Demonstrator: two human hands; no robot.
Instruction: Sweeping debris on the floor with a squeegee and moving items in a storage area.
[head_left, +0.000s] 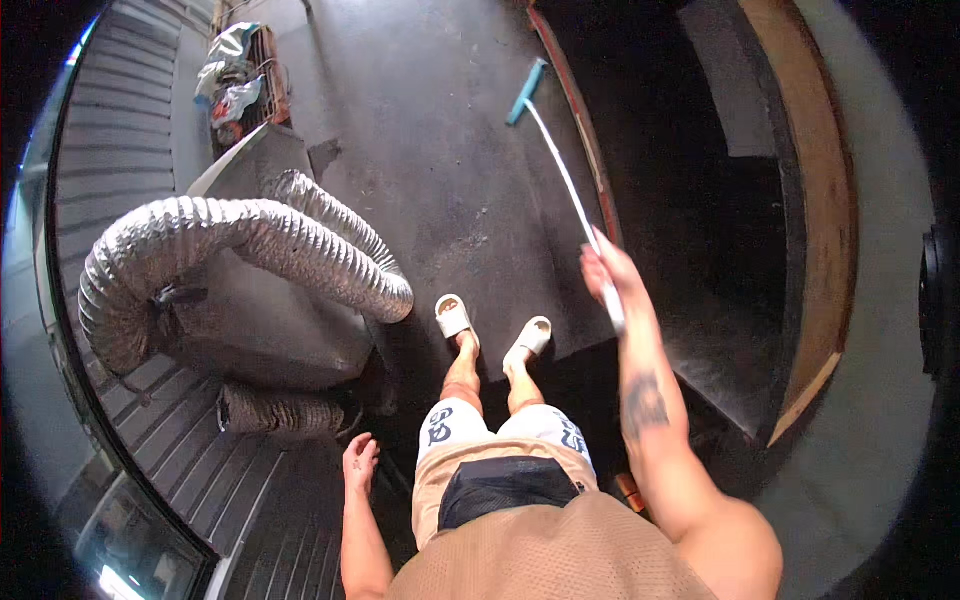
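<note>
My right hand (611, 266) grips the white handle (564, 174) of a long-handled floor tool near its lower end in the picture. The tool's narrow teal head (526, 91) rests at or just above the dark floor (420, 112), beside a red-edged border strip (579, 112). Whether the head carries bristles or a rubber blade cannot be made out. My left hand (361, 461) hangs at my side with nothing in it, its fingers loosely bent. Nearest to it lies a dull corrugated duct (281, 411).
A silver flexible foil duct (247, 221) loops over a grey box-like housing (255, 315) on the left. Plastic bags (236, 97) sit by a rusty slatted rack (271, 75). A raised wooden edge (825, 187) curves along the right. Ribbed wall panels (120, 112) flank the left.
</note>
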